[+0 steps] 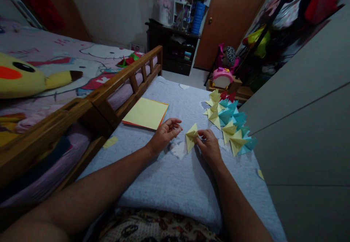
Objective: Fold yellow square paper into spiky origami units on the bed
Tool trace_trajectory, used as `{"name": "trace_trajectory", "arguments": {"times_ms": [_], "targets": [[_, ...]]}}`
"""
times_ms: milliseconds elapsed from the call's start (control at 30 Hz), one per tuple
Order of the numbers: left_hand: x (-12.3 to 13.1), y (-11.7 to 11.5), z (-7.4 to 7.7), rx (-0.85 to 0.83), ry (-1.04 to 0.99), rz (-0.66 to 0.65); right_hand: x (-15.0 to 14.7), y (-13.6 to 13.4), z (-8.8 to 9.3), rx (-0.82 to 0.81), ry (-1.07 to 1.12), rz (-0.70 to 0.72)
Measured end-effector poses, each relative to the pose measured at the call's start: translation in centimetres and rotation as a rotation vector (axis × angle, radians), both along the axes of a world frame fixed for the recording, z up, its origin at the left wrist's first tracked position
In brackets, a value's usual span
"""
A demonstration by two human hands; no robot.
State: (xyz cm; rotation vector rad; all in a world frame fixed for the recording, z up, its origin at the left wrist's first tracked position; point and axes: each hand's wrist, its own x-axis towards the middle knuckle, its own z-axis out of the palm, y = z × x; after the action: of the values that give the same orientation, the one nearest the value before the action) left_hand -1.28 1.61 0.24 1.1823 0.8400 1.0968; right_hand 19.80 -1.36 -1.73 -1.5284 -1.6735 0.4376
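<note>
Between the fingers and thumb of my right hand [209, 145] is a folded yellow origami piece [191, 137], pinched at its right side. My left hand [166, 135] hovers just left of it, fingers curved and apart, holding nothing. Close behind my left hand lies a stack of square paper [146, 113], pale yellow on top with orange and blue edges showing beneath. To the right of my right hand stand several finished yellow origami pieces [214, 114] and blue origami pieces [229, 113] in rows, with red ones [227, 96] at the far end.
The work lies on a blue patterned cloth surface [169, 187]. A wooden rail [133, 77] runs along its left side, beyond which are a pink printed bedspread [68, 48] and a yellow plush toy [24, 77]. A pale cabinet [308, 132] borders the right.
</note>
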Motion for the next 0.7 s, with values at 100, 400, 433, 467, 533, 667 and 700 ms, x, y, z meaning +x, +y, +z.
{"name": "trace_trajectory", "arguments": {"times_ms": [100, 400, 433, 467, 533, 667, 700], "targets": [[0.0, 0.0, 0.0, -0.008, 0.000, -0.003, 0.0, 0.1, -0.2, -0.043, -0.010, -0.014], [0.0, 0.0, -0.7, -0.016, 0.068, -0.035, -0.2, 0.1, -0.3, -0.043, 0.077, -0.026], [0.0, 0.0, -0.8, -0.011, 0.080, -0.038, -0.2, 0.0, -0.3, -0.038, 0.096, -0.023], [0.0, 0.0, -0.8, -0.009, 0.093, -0.041, -0.3, 0.0, -0.3, -0.033, 0.116, -0.020], [0.0, 0.0, -0.9, -0.013, 0.116, -0.048, -0.4, 0.0, -0.4, -0.023, 0.152, -0.020], [-0.1, 0.1, -1.3, -0.022, 0.148, -0.054, -0.4, 0.1, -0.1, -0.011, 0.211, -0.034], [-0.2, 0.1, -1.5, -0.020, 0.155, -0.060, -0.4, 0.1, 0.1, -0.009, 0.224, -0.044]]}}
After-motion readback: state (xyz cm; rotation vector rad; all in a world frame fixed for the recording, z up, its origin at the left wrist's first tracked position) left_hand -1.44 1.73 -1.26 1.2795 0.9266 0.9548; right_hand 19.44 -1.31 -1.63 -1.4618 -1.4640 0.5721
